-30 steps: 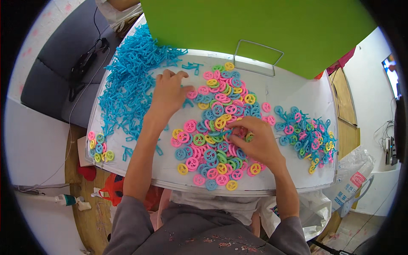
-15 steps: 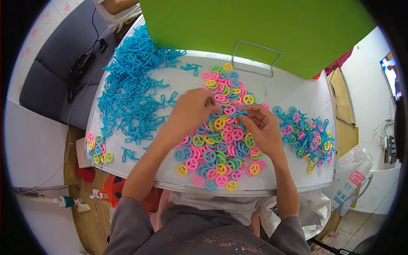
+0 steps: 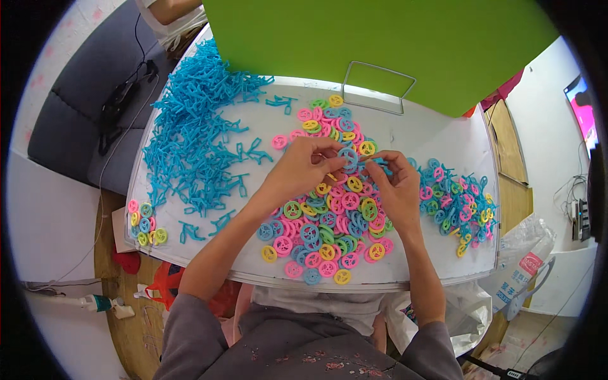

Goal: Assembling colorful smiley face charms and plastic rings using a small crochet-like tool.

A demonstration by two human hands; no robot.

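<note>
Above the middle of a heap of small plastic spoked wheels (image 3: 329, 234) in pink, blue, yellow and green, both my hands meet. My left hand (image 3: 304, 170) pinches a blue wheel (image 3: 348, 158) between thumb and fingers. My right hand (image 3: 398, 190) is closed on a slim blue plastic frame piece (image 3: 372, 160), mostly covered by the fingers. Its end is at the wheel's right side; whether the two are joined I cannot tell. Many similar blue frame pieces (image 3: 196, 126) lie piled on the left. On the right lies a pile of blue frames with coloured wheels (image 3: 456, 199).
The white table (image 3: 437, 142) has a raised rim. A large green panel (image 3: 380, 38) stands at its far side, with a bent metal wire frame (image 3: 402, 113) before it. A few wheels (image 3: 145, 225) sit at the near left corner. Another person's arm (image 3: 171, 9) shows at top left.
My left hand has moved slightly right and now holds a blue wheel up between its fingers. My right hand's frame piece has been brought beside that wheel.
</note>
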